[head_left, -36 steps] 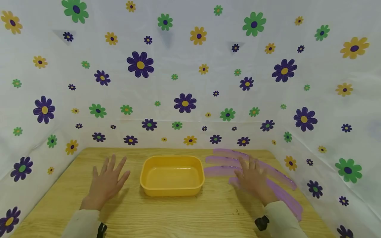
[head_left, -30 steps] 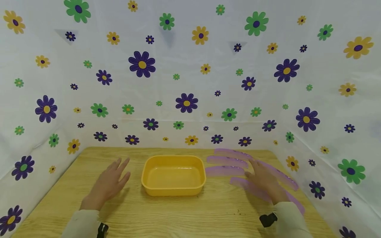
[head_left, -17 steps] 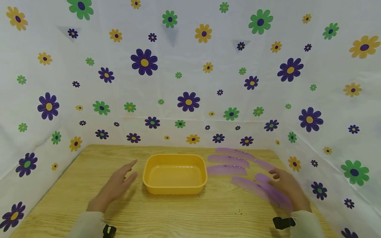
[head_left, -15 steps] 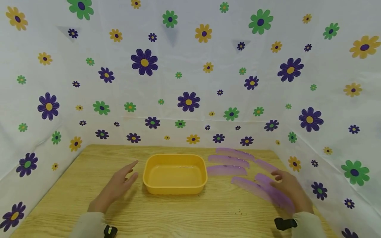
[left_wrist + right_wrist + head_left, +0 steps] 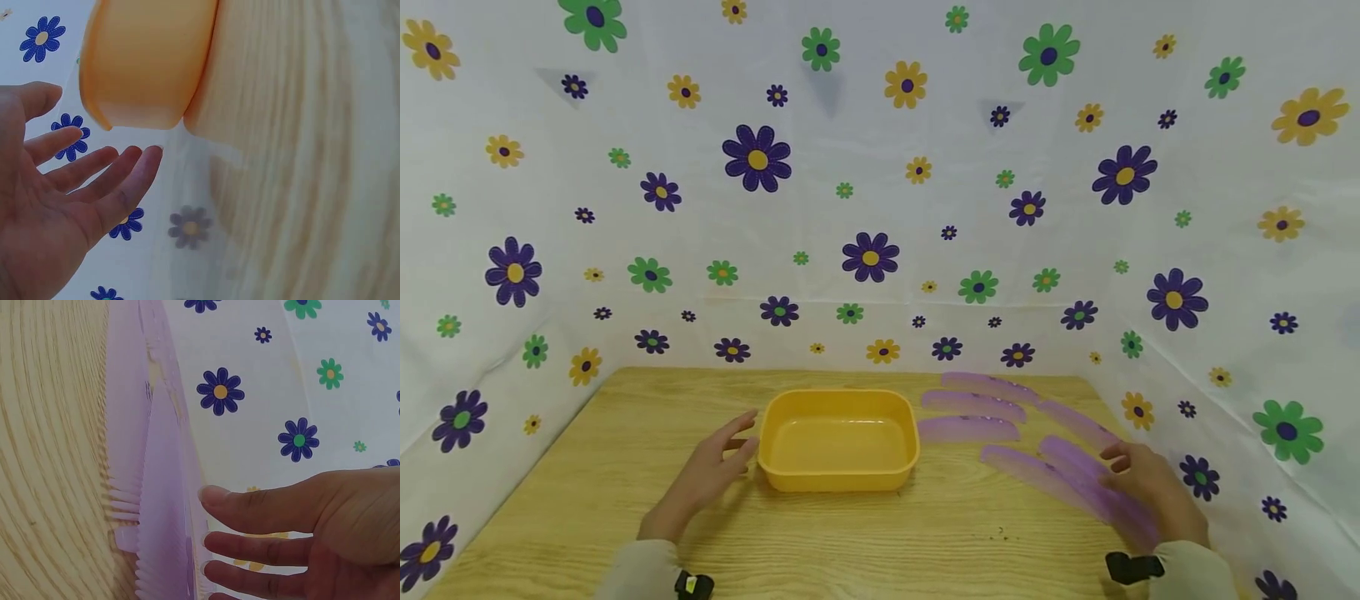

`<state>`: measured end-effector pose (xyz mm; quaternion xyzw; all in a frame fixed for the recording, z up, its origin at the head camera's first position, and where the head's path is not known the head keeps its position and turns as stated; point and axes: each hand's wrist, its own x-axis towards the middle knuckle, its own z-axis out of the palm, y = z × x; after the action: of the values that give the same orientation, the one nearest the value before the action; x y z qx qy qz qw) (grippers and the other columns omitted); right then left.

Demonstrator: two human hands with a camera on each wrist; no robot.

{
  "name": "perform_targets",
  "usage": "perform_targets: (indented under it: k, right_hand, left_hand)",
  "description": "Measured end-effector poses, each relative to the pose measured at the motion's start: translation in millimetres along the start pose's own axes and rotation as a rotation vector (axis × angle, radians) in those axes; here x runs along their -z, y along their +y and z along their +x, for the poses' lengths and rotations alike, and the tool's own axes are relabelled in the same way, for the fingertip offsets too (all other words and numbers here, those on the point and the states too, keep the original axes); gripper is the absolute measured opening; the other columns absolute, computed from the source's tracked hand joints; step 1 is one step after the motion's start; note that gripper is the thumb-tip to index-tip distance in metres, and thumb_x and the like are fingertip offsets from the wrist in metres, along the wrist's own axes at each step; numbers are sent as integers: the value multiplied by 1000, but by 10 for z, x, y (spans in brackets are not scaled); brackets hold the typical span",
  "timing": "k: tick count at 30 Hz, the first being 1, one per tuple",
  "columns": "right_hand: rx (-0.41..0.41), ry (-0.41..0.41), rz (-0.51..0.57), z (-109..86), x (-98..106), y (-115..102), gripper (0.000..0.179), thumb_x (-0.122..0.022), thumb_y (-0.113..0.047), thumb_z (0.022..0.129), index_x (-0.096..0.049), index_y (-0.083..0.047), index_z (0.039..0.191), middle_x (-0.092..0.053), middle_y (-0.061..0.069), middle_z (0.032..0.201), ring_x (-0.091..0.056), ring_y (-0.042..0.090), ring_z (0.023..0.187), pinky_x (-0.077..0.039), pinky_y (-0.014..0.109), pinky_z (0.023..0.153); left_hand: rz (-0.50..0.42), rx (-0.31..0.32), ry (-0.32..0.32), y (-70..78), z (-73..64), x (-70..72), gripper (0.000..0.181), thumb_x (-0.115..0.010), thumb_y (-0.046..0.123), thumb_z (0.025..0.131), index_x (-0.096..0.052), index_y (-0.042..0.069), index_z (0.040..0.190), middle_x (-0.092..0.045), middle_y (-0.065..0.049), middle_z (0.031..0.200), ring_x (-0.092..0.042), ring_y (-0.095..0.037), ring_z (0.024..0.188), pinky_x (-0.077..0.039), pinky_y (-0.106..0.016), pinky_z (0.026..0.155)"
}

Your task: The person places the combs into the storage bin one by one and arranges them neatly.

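Observation:
A yellow plastic tub (image 5: 838,482) stands on the wooden table. My left hand (image 5: 707,471) is at its left side, fingers apart and loosely bent, fingertips close to the rim; in the left wrist view the hand (image 5: 69,200) has nothing in it. Several translucent purple combs lie right of the tub, among them a short-looking comb (image 5: 972,429) next to it and a comb (image 5: 1037,477) nearer me. My right hand (image 5: 1153,487) is over the near right end of the combs. In the right wrist view its thumb and fingers are spread, tips close to a comb (image 5: 165,506).
White cloth with printed flowers (image 5: 870,257) hangs behind and on both sides of the table (image 5: 850,550). Small dark specks (image 5: 1002,532) lie on the wood near the front right. Both wrists wear black straps (image 5: 1135,568).
My left hand has moved right, up to the tub's side. The right hand has slid rightward and nearer me along the combs, uncovering the ones it lay over. Tub and combs lie where they were.

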<state>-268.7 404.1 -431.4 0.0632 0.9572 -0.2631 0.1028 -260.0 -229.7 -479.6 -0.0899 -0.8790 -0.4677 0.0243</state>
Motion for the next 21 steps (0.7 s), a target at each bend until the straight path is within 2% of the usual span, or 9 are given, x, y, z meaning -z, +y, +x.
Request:
perform_targets:
  k: [4, 9, 13, 21]
  right_hand:
    - [-47, -31, 13, 48, -10, 33, 47, -75, -14, 91, -58, 7, 129, -63, 33, 122, -63, 42, 106, -56, 55, 87]
    - [-75, -57, -9, 66, -38, 105, 42, -74, -12, 90, -61, 6, 126, -65, 32, 118, -64, 39, 102, -56, 54, 86]
    - [-100, -70, -2, 40, -32, 116, 45, -74, -14, 90, -59, 4, 129, -63, 32, 121, -63, 40, 104, -55, 56, 88]
    - [-65, -62, 1, -70, -11, 82, 45, -75, -16, 91, -58, 5, 127, -63, 32, 122, -61, 41, 106, -53, 58, 90]
  left_hand:
    - [-55, 21, -8, -1, 35, -36, 60, -50, 36, 110, -33, 11, 161, -41, -24, 161, -56, -44, 134, -65, -32, 87]
    - [-81, 25, -28, 17, 84, -86, 58, -49, 36, 110, -34, 13, 161, -41, -24, 161, -56, -44, 135, -65, -30, 86]
    - [-86, 30, -37, 5, 107, -98, 56, -48, 32, 111, -32, 16, 162, -40, -24, 161, -55, -45, 136, -65, -31, 86]
    - [-102, 36, -58, -18, 111, -99, 55, -46, 22, 111, -30, 16, 163, -39, -25, 161, -56, -45, 134, -65, -38, 89]
